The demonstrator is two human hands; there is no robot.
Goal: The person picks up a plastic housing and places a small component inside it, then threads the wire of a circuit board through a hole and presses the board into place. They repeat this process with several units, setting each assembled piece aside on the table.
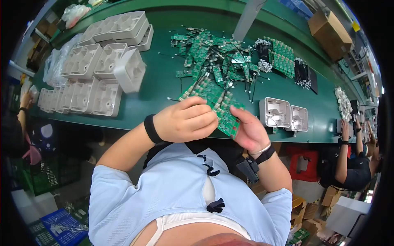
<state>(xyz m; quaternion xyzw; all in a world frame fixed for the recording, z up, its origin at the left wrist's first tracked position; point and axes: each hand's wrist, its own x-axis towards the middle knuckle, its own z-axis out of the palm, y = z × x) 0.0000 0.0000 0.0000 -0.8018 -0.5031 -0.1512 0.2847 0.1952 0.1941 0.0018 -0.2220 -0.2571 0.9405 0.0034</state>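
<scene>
A green circuit board panel (225, 119), lined with rows of small parts, is held tilted just above the table's near edge. My right hand (251, 132) grips its right side, thumb on top and the other fingers underneath. My left hand (186, 121) is closed at the panel's left side, fingers curled and fingertips partly hidden. Close behind the panel lies a loose heap of small green circuit boards (217, 55) with black wires, and some of them overlap the panel's far edge in view.
Light grey plastic housings (107, 96) stand in stacked rows at left. Two more housings (276, 111) sit right of my hands. Further back are stacked board panels (281, 57), black wire bundles (303, 74) and a grey post (248, 19). White parts (343, 102) lie far right, near other people's arms.
</scene>
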